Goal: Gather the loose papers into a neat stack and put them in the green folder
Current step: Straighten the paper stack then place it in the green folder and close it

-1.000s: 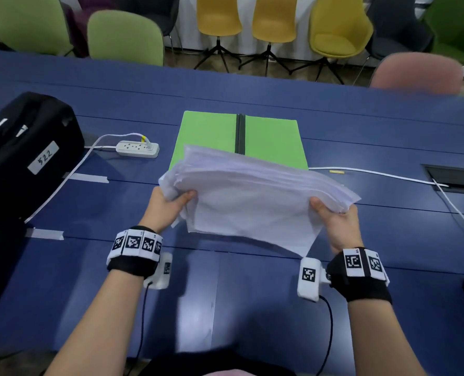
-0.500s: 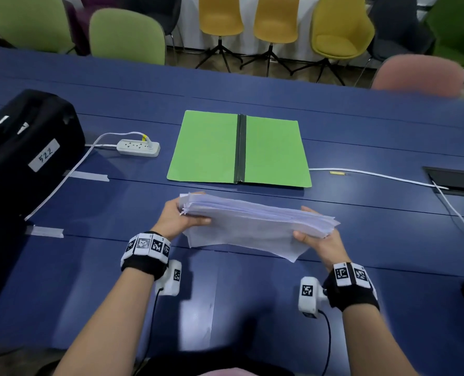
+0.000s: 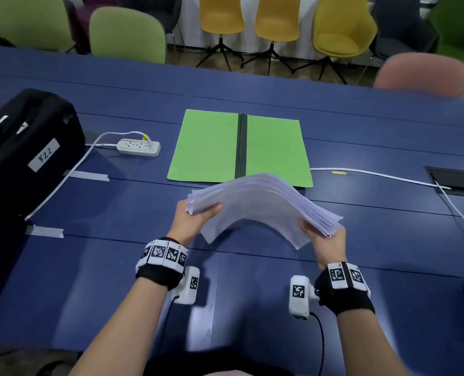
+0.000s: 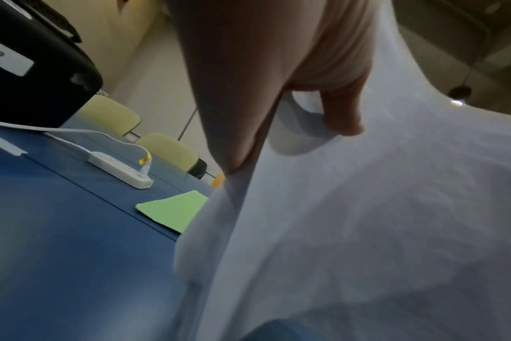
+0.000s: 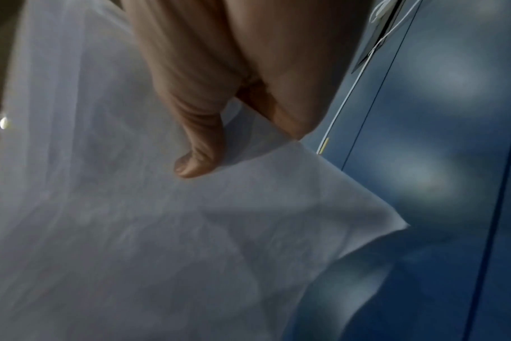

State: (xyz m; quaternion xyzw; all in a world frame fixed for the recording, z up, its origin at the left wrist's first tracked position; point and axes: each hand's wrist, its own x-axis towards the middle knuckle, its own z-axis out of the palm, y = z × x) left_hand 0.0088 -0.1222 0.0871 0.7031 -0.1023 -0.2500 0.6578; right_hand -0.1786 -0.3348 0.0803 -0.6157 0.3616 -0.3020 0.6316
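Paper stack [image 3: 263, 204] held off the worktop [image 3: 103, 280] between both hands — left hand [image 3: 195, 222] and right hand [image 3: 323, 241] each pinch an end — light, floppy, bowed upward, probably still uneven, so keep the end grips; green folder [image 3: 206, 147] lies open just beyond.

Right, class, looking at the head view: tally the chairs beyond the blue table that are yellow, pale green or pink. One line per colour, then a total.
Yellow chairs: 3
Pale green chairs: 2
Pink chair: 1
Total: 6
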